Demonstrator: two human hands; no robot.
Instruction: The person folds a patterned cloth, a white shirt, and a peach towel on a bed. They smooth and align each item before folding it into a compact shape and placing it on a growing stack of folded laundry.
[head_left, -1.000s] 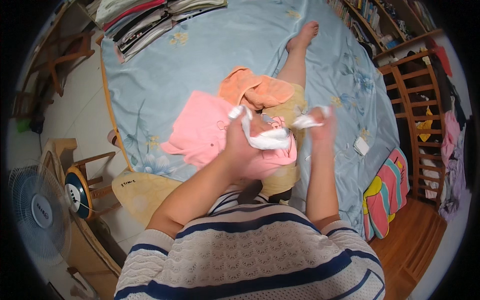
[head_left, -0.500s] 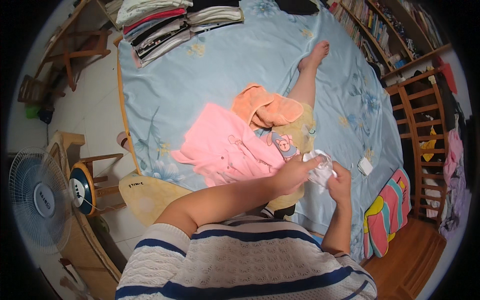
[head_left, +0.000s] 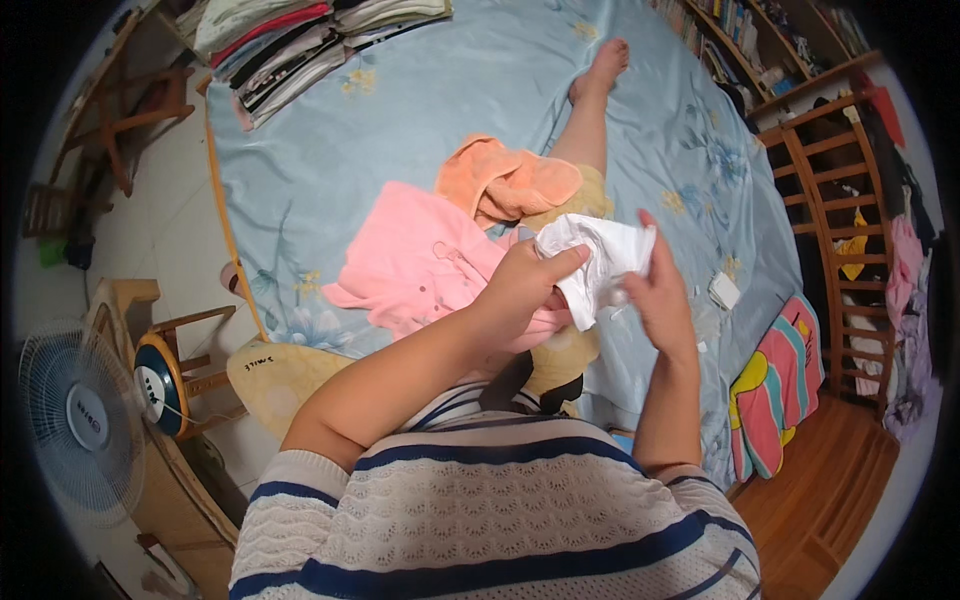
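A small white cloth garment [head_left: 600, 262] is spread out between my hands above my lap; its exact kind does not show. My left hand [head_left: 522, 285] grips its left side, the thumb lying on top of the fabric. At the opposite edge, my right hand [head_left: 664, 295] pinches the cloth between thumb and fingers. Just left of my hands a pink garment [head_left: 415, 255] lies loosely on the bed, with buttons and a small printed figure. Beyond it an orange towel-like cloth [head_left: 510, 180] is bunched against my outstretched leg.
Folded clothes [head_left: 285, 50] are stacked on the blue bedsheet [head_left: 300, 180] at the far left. A small white object [head_left: 723, 291] and a colourful striped cushion [head_left: 775, 385] lie at right. A fan [head_left: 85, 420] and a round-topped stool [head_left: 158, 380] stand at left.
The white garment was crumpled between my hands and is now opened out wider. Both hands have risen, and my left hand has shifted left. The view has tilted slightly.
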